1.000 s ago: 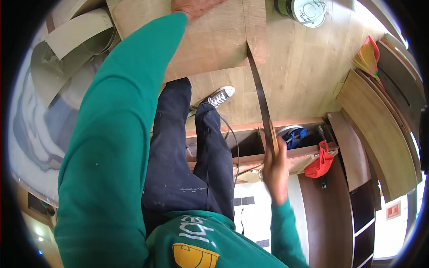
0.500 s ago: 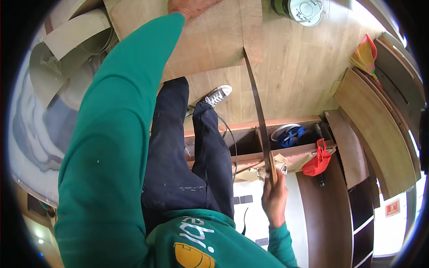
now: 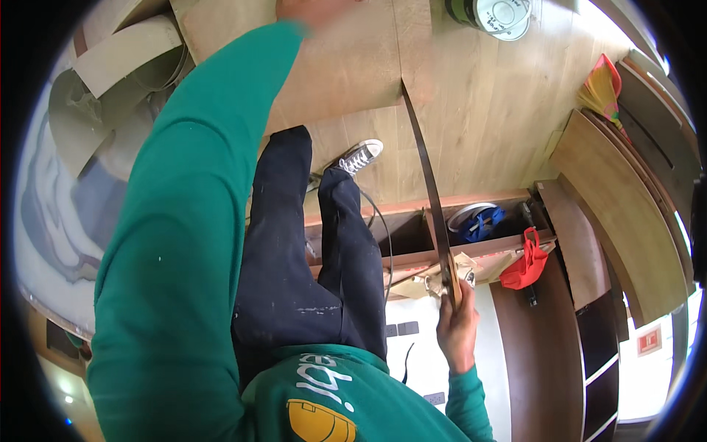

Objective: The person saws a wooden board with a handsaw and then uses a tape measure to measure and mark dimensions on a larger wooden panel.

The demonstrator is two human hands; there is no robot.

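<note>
A handsaw (image 3: 429, 169) with a long dark blade and a wooden handle is in my right hand (image 3: 458, 335), which is closed around the handle. The far end of its blade meets the near edge of a plywood board (image 3: 331, 81), at a thin dark line running away across the board. At the top edge of the view, my left hand (image 3: 320, 10) rests on the board left of that line. It looks laid out flat, though it is blurred and its fingers are partly cut off by the picture edge.
A lidded can (image 3: 504, 16) stands beyond the board on the wood floor. Curved panels (image 3: 618, 214) and a broom (image 3: 602, 88) lean at the right. Below the blade are an open wooden cabinet (image 3: 405, 237), a red bag (image 3: 525, 261) and a cable (image 3: 389, 250). My shoe (image 3: 361, 156) is near the board.
My right hand and the saw handle have shifted slightly to the right. My left hand has blurred but stays at the same place on the board.
</note>
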